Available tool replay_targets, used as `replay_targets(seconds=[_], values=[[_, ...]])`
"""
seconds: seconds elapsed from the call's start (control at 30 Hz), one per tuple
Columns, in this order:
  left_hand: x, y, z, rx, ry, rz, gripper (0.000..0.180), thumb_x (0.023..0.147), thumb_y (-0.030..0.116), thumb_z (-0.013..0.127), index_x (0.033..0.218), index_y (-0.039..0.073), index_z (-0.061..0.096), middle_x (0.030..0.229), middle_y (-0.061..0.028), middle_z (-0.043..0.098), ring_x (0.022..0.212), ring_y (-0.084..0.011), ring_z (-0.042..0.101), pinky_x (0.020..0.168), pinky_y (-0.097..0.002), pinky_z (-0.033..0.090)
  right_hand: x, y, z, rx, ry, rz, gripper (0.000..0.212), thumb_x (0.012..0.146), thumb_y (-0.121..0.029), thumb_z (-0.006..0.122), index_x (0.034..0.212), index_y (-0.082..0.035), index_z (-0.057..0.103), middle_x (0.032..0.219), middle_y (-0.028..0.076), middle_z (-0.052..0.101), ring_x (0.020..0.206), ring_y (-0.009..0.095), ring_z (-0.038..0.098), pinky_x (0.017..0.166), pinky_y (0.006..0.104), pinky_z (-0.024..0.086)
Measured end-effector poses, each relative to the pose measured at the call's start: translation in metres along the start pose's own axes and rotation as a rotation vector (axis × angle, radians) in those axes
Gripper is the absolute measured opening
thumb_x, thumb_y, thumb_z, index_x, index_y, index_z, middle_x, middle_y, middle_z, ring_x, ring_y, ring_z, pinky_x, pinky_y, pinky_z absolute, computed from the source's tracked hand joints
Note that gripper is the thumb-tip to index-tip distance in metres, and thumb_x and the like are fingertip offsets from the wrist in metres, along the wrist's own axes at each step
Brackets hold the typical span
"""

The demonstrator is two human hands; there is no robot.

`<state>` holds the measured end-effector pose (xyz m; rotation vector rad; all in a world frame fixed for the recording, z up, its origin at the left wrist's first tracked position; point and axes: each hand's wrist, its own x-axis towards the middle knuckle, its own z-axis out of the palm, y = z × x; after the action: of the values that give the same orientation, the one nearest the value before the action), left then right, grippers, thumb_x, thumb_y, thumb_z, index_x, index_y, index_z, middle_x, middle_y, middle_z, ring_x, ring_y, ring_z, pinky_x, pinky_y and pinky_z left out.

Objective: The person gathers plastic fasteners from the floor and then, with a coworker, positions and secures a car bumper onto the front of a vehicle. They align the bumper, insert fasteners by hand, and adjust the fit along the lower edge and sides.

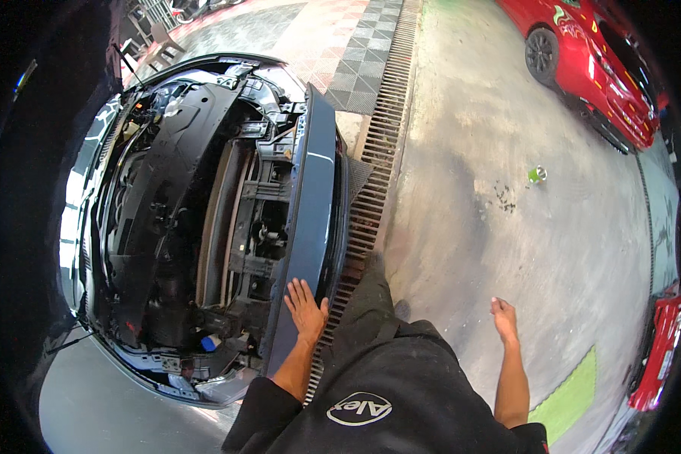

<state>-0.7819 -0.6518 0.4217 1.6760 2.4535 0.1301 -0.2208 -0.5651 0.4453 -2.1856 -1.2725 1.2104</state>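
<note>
The front of a dark blue-grey car stands on my left, its hood raised and its engine bay (pixel 170 197) uncovered. My left hand (pixel 306 309) lies flat with fingers spread on the near end of the car's front bumper (pixel 310 204). It holds nothing. Over the floor on the other side, my right hand (pixel 505 316) hangs apart from everything. Its fingers are curled in, and no object shows in them. Behind the bumper, the radiator (pixel 218 227) and metal supports are exposed. A blue cap (pixel 210 343) sits at the bay's near corner.
A long floor grate (pixel 382 144) runs beside the bumper, close to my legs. On the concrete floor (pixel 461 227) stands a small green can (pixel 537 175) near dark crumbs. A red car (pixel 598 68) is at the far right, a red car part (pixel 658 352) at the near right.
</note>
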Motion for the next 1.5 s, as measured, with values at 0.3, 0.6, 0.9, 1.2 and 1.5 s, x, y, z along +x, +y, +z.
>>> replay_targets(seconds=[0.3, 0.6, 0.9, 1.2, 1.5], values=[[0.227, 0.071, 0.028, -0.028, 0.061, 0.033, 0.085, 0.099, 0.041, 0.059, 0.159, -0.005, 0.020, 0.169, -0.0230, 0.012, 0.157, -0.0385, 0.003, 0.125, -0.0564, 0.002, 0.141, -0.178, 0.084, -0.368, -0.306, -0.036, 0.059, 0.098, -0.044, 0.062, 0.129, 0.007, 0.064, 0.127, 0.028, 0.066, 0.123, 0.039, 0.064, 0.105, 0.0427, 0.048], [0.440, 0.111, -0.008, -0.098, 0.136, 0.044, 0.088, 0.089, 0.037, 0.070, 0.155, -0.007, 0.030, 0.164, -0.0253, 0.024, 0.154, -0.0411, 0.016, 0.124, -0.0565, 0.014, 0.334, -0.358, 0.140, -0.357, -0.340, -0.114, 0.061, 0.099, -0.049, 0.057, 0.126, 0.005, 0.066, 0.120, 0.029, 0.069, 0.118, 0.041, 0.065, 0.100, 0.0450, 0.048], [0.599, 0.129, -0.032, -0.221, 0.343, -0.224, 0.072, 0.089, 0.029, 0.074, 0.145, -0.006, 0.044, 0.144, -0.0227, 0.050, 0.132, -0.0415, 0.044, 0.111, -0.0531, 0.036, 0.498, -0.645, 0.315, -0.373, -0.767, -0.571, 0.056, 0.101, -0.048, 0.058, 0.124, 0.002, 0.069, 0.106, 0.018, 0.074, 0.099, 0.025, 0.069, 0.088, 0.0380, 0.052], [0.662, 0.145, -0.054, -0.258, 0.268, -0.726, 0.047, 0.092, 0.037, 0.071, 0.125, 0.004, 0.068, 0.118, -0.0161, 0.062, 0.114, -0.0359, 0.053, 0.098, -0.0490, 0.042, 0.530, -0.715, 0.477, -0.126, -1.115, -0.178, 0.056, 0.101, -0.051, 0.061, 0.127, -0.002, 0.068, 0.098, 0.005, 0.070, 0.079, 0.016, 0.059, 0.072, 0.0333, 0.048], [0.687, 0.156, -0.063, -0.361, 0.183, -0.928, 0.041, 0.089, 0.033, 0.075, 0.118, 0.005, 0.071, 0.116, -0.0171, 0.063, 0.111, -0.0363, 0.055, 0.097, -0.0477, 0.043, 0.544, -0.729, 0.483, -0.208, -1.210, 0.076, 0.057, 0.101, -0.050, 0.061, 0.127, 0.001, 0.068, 0.107, 0.013, 0.072, 0.088, 0.021, 0.065, 0.079, 0.0369, 0.054]])
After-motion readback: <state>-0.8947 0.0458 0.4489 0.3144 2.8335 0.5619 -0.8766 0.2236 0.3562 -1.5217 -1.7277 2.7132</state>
